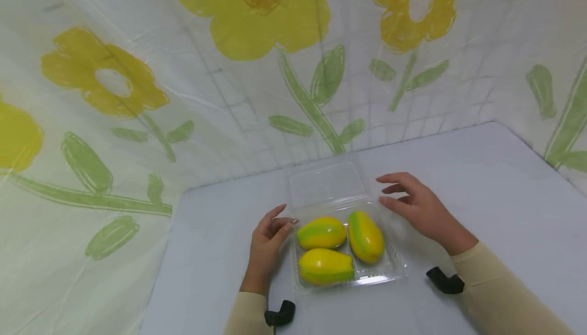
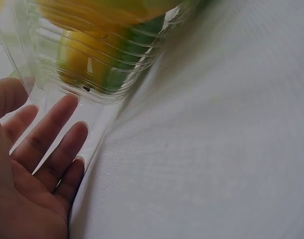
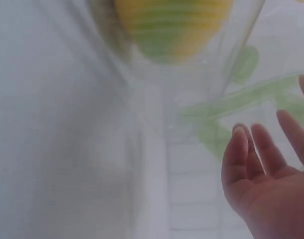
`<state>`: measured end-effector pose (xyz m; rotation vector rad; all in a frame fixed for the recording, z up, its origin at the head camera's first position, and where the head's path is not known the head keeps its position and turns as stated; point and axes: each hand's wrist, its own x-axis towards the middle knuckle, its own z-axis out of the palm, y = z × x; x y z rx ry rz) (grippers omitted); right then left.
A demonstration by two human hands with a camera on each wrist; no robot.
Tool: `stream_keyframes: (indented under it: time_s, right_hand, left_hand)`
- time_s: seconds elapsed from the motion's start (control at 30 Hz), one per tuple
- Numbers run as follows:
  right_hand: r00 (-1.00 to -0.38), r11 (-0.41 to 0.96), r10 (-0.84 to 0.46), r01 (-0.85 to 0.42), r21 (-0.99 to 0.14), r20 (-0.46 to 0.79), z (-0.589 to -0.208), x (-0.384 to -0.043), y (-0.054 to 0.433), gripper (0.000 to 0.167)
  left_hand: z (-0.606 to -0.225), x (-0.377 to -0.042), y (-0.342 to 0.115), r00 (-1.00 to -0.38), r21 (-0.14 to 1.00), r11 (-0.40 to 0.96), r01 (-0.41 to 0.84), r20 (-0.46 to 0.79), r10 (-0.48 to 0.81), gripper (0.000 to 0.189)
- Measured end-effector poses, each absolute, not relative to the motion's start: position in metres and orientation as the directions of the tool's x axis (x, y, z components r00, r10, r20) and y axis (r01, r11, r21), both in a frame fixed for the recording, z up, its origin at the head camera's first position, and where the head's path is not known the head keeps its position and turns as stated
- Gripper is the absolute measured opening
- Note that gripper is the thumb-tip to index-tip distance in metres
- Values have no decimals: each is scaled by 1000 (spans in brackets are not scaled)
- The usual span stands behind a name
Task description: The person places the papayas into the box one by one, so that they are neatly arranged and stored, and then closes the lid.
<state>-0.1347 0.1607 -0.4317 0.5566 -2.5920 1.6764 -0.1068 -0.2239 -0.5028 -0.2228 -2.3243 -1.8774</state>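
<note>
A clear plastic clamshell box point(image 1: 382, 278) lies on the table with its lid point(image 1: 327, 185) folded back, away from the person. Inside are three glossy yellow-green papayas: one at the upper left point(image 1: 322, 232), another at the lower left point(image 1: 326, 267), and a third standing lengthwise at the right point(image 1: 365, 236). The left hand point(image 1: 266, 248) is at the box's left side, fingers loosely bent, fingertips by the wall; whether they touch it I cannot tell. Beyond the box's right back corner, the right hand point(image 1: 422, 210) hovers with its fingers apart, holding nothing.
A white cloth covers the table point(image 1: 220, 233). Behind it and at both sides hangs a pale sheet point(image 1: 206, 136) printed with yellow flowers and green leaves. Black curved pieces sit at the left wrist point(image 1: 281, 313) and the right wrist point(image 1: 445, 280).
</note>
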Motion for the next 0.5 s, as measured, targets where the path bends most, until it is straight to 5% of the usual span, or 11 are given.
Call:
stream_keyframes:
  time_s: [0.2, 0.5]
  right_hand:
    - [-968, 272, -249, -91, -958, 22, -448, -152, 165, 54]
    - [-951, 125, -282, 94, -988, -126, -476, -158, 158, 64]
  left_hand:
    - [-500, -106, -223, -984, 963, 201, 178, 180, 11, 55]
    - [-500, -105, -223, -988, 967, 204, 155, 157, 8, 41]
